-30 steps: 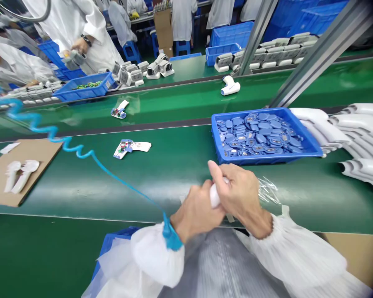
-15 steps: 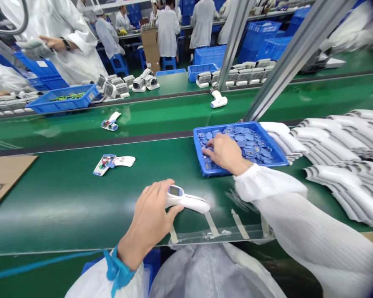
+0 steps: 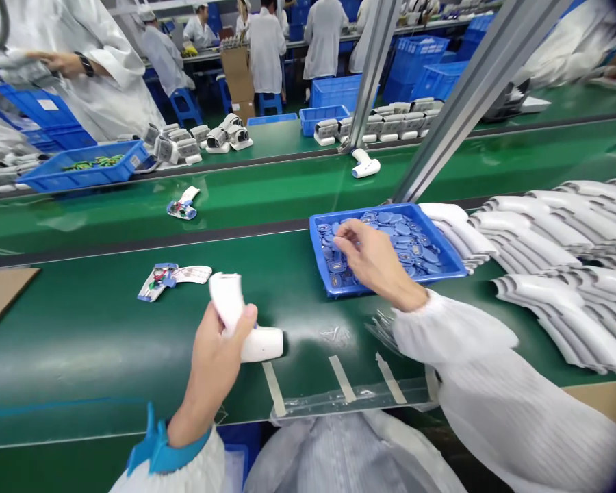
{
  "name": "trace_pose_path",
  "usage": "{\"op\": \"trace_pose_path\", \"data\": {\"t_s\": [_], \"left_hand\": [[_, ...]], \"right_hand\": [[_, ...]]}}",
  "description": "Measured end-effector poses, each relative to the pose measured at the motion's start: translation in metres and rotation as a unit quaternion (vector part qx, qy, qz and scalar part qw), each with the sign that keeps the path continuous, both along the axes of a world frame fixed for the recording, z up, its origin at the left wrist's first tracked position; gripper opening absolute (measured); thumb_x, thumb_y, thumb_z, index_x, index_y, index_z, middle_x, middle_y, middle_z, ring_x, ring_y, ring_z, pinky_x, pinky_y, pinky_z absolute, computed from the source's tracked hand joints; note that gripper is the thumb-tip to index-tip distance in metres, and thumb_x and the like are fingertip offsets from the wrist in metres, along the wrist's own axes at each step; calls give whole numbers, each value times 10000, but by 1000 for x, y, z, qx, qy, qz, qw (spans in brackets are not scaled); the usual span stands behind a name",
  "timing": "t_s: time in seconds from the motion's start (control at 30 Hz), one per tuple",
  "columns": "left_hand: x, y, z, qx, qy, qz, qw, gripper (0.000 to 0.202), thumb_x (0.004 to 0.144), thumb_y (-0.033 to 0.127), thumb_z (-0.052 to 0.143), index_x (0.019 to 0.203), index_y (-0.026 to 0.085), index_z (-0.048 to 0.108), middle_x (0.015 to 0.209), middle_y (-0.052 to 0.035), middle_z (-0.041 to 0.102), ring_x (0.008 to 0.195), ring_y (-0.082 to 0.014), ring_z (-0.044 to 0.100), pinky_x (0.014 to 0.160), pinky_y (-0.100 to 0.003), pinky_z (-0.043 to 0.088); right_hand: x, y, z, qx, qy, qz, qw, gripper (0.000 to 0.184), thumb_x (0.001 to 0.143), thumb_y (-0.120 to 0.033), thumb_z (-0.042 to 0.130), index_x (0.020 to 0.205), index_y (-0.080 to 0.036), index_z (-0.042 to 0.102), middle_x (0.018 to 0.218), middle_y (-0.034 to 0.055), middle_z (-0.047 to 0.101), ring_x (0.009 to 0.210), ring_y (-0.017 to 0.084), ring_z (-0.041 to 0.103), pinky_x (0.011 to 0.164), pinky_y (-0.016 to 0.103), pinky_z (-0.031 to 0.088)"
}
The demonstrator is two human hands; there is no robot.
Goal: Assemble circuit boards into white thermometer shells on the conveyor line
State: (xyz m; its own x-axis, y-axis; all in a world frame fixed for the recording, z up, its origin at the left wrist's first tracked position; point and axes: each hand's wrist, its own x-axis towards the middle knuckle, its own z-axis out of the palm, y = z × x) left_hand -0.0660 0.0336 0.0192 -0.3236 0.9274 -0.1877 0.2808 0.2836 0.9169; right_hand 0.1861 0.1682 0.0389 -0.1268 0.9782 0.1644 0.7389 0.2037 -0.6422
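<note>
My left hand (image 3: 213, 349) is wrapped round a white gun-shaped thermometer (image 3: 261, 344) at the front of the green bench. Its handle sticks up and its barrel points right; the display is out of sight. Over the left part of a blue tray (image 3: 319, 257) is my right hand (image 3: 377, 260), thumb and fingers drawn together in a pinch. Whatever they may hold is hidden. Small blue plastic pieces (image 3: 415, 239) fill the tray. An opened thermometer half (image 3: 172, 275) with exposed wires and circuit parts lies left of my left hand.
Stacked white casings (image 3: 559, 287) cover the right side. Another opened thermometer (image 3: 183, 203) and a closed white one (image 3: 364, 164) lie on the belt beyond. A metal post (image 3: 441, 103) rises behind the tray. Tape strips (image 3: 341, 378) line the front edge. A co-worker (image 3: 97, 68) stands opposite.
My left hand has moved left and turned the thermometer over, so its handle points up and its display no longer shows. My right hand has lifted slightly from the blue pieces, fingers drawn in.
</note>
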Motion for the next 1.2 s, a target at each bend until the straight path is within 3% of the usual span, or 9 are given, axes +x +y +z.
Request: {"op": "trace_pose_path", "data": {"t_s": [0.07, 0.13, 0.23, 0.33, 0.67, 0.8, 0.93, 1.03, 1.2], "left_hand": [[3, 4, 5, 8, -96, -23, 995, 380, 915, 549, 624, 978, 174, 603, 885, -44, 654, 789, -189, 599, 681, -290, 467], [12, 8, 12, 16, -102, -77, 992, 324, 905, 492, 648, 930, 172, 608, 890, -40, 652, 794, -180, 593, 707, -289, 463], [31, 15, 21, 34, 53, -181, 981, 211, 906, 384, 667, 960, 191, 600, 893, -22, 661, 792, -183, 588, 726, -303, 434], [48, 21, 26, 72, 207, -253, 942, 116, 933, 304, 630, 979, 213, 575, 920, -21, 670, 828, -212, 587, 758, -331, 405], [59, 23, 26, 78, 330, -306, 890, 141, 986, 288, 584, 1067, 177, 554, 1004, -83, 691, 884, -274, 616, 775, -393, 416], [60, 21, 25, 112, 260, -347, 894, 276, 1068, 371, 443, 1257, 189, 531, 1154, -84, 698, 987, -252, 631, 848, -397, 420], [63, 17, 17, 174, 252, -333, 892, 284, 1083, 352, 361, 1109, 183, 588, 1023, -71, 708, 876, -226, 620, 813, -393, 389], [65, 13, 11, 189, 259, -332, 887, 238, 1059, 374, 455, 1082, 194, 611, 987, -46, 707, 870, -216, 604, 826, -389, 372], [74, 3, -6, 128, 220, -93, 963, 383, 1058, 381, 423, 722, 208, 488, 720, -12, 583, 684, -162, 510, 677, -320, 358]], "right_hand": [[5, -18, 6, -42, 89, -2, 995, 180, 977, -309, 506, 1019, -184, 628, 933, 50, 718, 755, 173, 692, 743, 330, 548], [9, -39, 11, -116, 192, 17, 974, 258, 944, -390, 588, 1085, -186, 661, 879, 43, 727, 725, 180, 709, 728, 342, 588], [8, -67, 18, -188, 281, 55, 940, 381, 863, -448, 724, 1162, -213, 726, 885, 44, 756, 801, 195, 718, 800, 371, 618], [1, -85, 24, -207, 327, 80, 919, 374, 875, -463, 722, 1186, -258, 757, 1043, 49, 782, 916, 216, 731, 848, 394, 632], [-4, -97, 7, -38, 181, 107, 977, 362, 1009, -367, 537, 1329, -297, 689, 1273, 21, 732, 1118, 241, 713, 1013, 452, 584], [-7, -100, 6, 8, 121, 128, 984, 304, 1009, -334, 539, 1252, -256, 705, 1208, 36, 755, 1065, 218, 727, 936, 374, 604], [-9, -108, 0, 90, 68, 101, 988, 260, 1045, -327, 470, 1145, -222, 686, 1112, 50, 773, 951, 193, 737, 844, 318, 597], [-2, -117, -7, 64, 49, 72, 994, 235, 1049, -338, 473, 1137, -228, 661, 1065, 39, 777, 864, 180, 735, 792, 301, 588], [17, -136, -10, -15, 44, 81, 996, 215, 1047, -409, 474, 1102, -260, 619, 881, 7, 728, 676, 163, 660, 622, 297, 544]]}}
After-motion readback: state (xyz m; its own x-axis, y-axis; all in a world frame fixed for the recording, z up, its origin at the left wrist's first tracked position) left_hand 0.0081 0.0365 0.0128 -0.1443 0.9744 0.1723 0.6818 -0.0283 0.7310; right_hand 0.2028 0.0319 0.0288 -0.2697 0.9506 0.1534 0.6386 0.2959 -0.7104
